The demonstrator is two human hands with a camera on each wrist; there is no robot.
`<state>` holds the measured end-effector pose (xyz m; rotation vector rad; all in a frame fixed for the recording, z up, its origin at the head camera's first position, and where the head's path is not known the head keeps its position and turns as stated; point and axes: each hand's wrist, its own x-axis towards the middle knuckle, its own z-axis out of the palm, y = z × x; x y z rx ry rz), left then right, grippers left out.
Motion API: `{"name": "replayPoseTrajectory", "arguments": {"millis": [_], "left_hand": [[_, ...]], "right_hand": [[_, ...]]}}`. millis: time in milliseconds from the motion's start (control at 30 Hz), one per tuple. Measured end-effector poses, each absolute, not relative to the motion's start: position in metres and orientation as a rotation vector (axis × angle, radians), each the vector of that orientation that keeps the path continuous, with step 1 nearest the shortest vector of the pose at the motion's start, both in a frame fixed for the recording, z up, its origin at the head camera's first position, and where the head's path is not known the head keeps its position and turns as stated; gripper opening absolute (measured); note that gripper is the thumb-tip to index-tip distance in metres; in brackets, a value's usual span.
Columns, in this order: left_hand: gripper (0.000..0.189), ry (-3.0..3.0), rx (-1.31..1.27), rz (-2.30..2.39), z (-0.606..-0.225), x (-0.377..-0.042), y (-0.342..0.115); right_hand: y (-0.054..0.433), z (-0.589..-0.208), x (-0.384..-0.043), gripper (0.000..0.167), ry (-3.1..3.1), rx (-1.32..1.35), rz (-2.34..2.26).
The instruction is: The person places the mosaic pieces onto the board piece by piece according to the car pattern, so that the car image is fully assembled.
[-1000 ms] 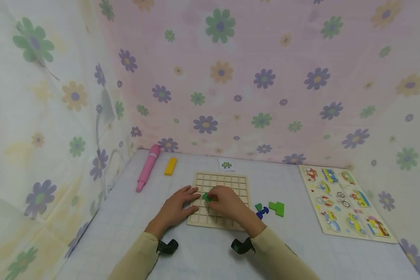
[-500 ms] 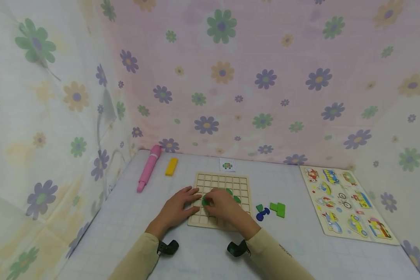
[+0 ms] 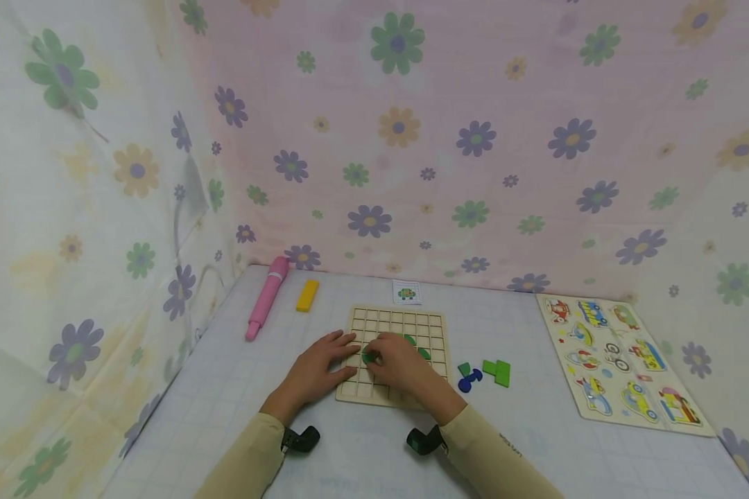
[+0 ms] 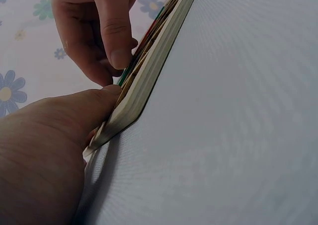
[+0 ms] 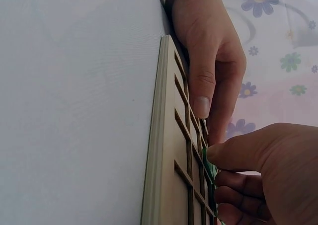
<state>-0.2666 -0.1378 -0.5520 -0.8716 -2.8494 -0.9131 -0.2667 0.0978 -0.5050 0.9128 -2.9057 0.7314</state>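
Note:
A wooden grid board (image 3: 363, 394) lies on the table below both hands. My right hand (image 3: 402, 362) is over its middle, pinching a small green rounded puzzle piece (image 3: 367, 357) between thumb and fingers. In the right wrist view the thumb presses that green piece (image 5: 207, 161) low against the grid; most of it is hidden. My left hand (image 3: 315, 367) rests at the board's left edge, fingers extended, thumb on the rim. Two more green rounded pieces (image 3: 424, 353) sit on the board just beyond the right hand. Other cells under that hand are hidden.
Right of the board lie blue pieces (image 3: 465, 384), a small green piece (image 3: 464, 368) and light green blocks (image 3: 502, 373). A picture card (image 3: 406, 292) is behind the board. A yellow block (image 3: 308, 296) and pink stick (image 3: 267, 298) lie left; a vehicle puzzle board (image 3: 589, 346) lies right.
My right hand has shifted slightly left and toward me, uncovering green pieces on the board's right half, then stayed nearly still. The left hand has kept its place.

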Motion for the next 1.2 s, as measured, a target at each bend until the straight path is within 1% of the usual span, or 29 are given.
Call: {"name": "replayPoseTrajectory", "arguments": {"millis": [467,733,833,1200], "left_hand": [[0.05,-2.841,-0.87,-0.94,-0.55,-0.266,-0.137],[0.05,-2.849,-0.871,-0.942,-0.55,-0.264,-0.136],[0.05,-2.851,-0.872,-0.936,-0.549,-0.264,-0.136],[0.051,-2.888,-0.834,-0.934,-0.545,-0.263,-0.136]], "right_hand": [[0.096,-0.505,-0.269,0.016,-2.96,0.855,0.63],[0.1,-0.502,-0.268,0.011,-2.958,0.851,0.662],[0.107,-0.496,-0.267,0.012,-2.946,0.818,0.689],[0.154,-0.477,-0.265,0.024,-2.901,0.674,0.777]]}}
